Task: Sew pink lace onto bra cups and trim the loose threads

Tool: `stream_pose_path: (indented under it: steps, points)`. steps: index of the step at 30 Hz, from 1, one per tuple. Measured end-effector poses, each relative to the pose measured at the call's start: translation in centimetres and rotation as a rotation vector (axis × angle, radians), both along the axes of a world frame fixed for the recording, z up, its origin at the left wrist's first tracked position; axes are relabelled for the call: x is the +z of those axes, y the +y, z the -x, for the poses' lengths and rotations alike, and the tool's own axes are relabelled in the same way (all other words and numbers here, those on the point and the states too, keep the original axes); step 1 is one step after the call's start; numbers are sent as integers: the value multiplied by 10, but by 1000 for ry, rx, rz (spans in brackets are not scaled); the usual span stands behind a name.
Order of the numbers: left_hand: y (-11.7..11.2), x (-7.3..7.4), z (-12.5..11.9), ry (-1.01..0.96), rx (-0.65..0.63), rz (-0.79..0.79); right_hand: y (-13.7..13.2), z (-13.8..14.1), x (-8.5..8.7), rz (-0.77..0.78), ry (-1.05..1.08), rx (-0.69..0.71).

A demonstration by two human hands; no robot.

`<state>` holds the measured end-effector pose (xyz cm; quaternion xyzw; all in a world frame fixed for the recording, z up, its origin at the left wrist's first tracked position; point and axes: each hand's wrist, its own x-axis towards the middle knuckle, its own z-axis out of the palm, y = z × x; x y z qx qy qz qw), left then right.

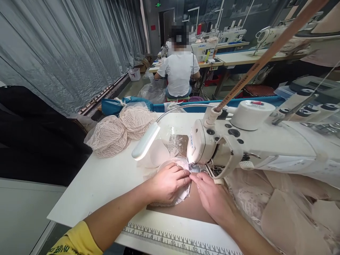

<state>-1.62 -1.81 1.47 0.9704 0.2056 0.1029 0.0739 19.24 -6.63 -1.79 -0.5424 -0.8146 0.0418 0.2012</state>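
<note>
My left hand (pixel 167 182) lies on a pale lace bra cup (pixel 183 194), fingers curled and pressing it down in front of the needle of the white sewing machine (pixel 239 141). My right hand (pixel 212 196) rests beside it on the beige fabric (pixel 191 209), fingertips pinching the lace edge at the presser foot (pixel 195 169). The two hands almost touch. The needle itself is partly hidden by the machine head.
A pile of lace cups (pixel 119 131) sits at the table's far left. A gooseneck lamp (pixel 146 141) hangs over the work. Loose beige pieces (pixel 287 209) lie under the machine arm. A ruler strip (pixel 170 241) lines the near edge. A person in white (pixel 179 71) sits ahead.
</note>
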Motion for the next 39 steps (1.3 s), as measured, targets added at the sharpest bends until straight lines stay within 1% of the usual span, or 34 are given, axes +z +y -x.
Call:
stream_pose_path:
  steps: [2,9,16,22,26,32,36,39]
  points:
    - [0,-1,1,-6,13,7,0,1,0,15,-28,1]
    - [-1,-4,-1,-6,70,-15,1,3,3,-51,-93,-23]
    - [0,-5,-3,22,78,-28,2,3,-8,-71,-65,-48]
    - [2,-5,-3,28,72,-21,2,5,0,-114,-70,-13]
    - [3,-4,-2,12,61,-3,2,3,2,-78,-54,-4]
    - [7,-1,-2,-11,82,22,0,-3,-6,8,-8,-3]
    - [9,-1,-2,-17,106,17,1,-2,-6,23,-10,3]
    - [10,-2,-2,-18,138,2,2,0,-6,6,-37,-10]
